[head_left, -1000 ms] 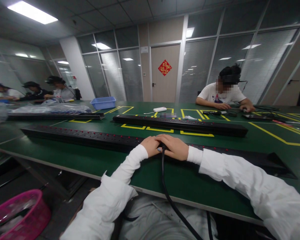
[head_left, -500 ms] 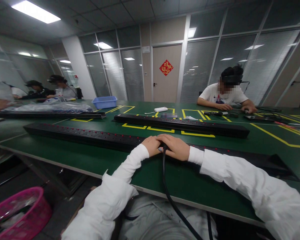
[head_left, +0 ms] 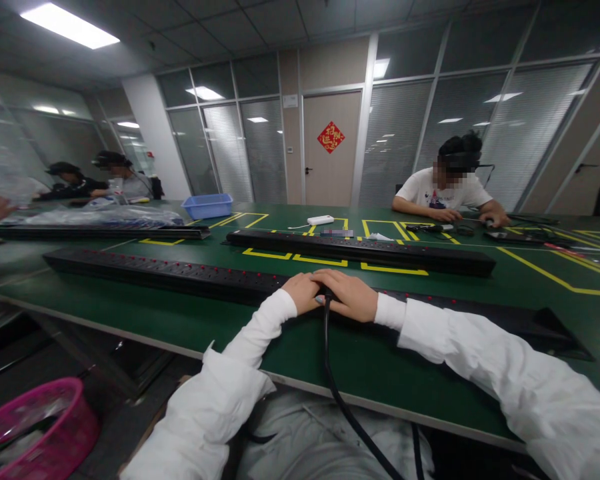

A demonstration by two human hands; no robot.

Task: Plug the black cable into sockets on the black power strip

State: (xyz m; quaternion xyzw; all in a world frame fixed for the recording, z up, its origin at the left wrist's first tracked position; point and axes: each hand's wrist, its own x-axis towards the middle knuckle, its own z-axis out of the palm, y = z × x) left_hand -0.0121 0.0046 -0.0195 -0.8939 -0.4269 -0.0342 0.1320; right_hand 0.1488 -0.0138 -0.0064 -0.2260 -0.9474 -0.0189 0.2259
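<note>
A long black power strip (head_left: pixel 180 273) with rows of sockets and small red caps lies across the table in front of me. At its middle, my left hand (head_left: pixel 301 292) and my right hand (head_left: pixel 350 295) meet with curled fingers, gripping the upper end of a thick black power cable (head_left: pixel 327 347) between them. The fingers hide the cable's end, so I cannot see whether it is plugged in. From the hands, the cable hangs over the table edge towards my lap.
Behind lies a second black strip (head_left: pixel 360 251). Further back are a blue basket (head_left: pixel 207 207), a white device (head_left: pixel 320 220) and plastic-wrapped strips (head_left: pixel 115 217). A pink basket (head_left: pixel 45 427) stands low left. A co-worker (head_left: pixel 445 190) handles cables across the green table (head_left: pixel 220 319).
My hands stay together on the cable with almost no movement. The view has shifted slightly, and a co-worker's hand at the far left has moved a little.
</note>
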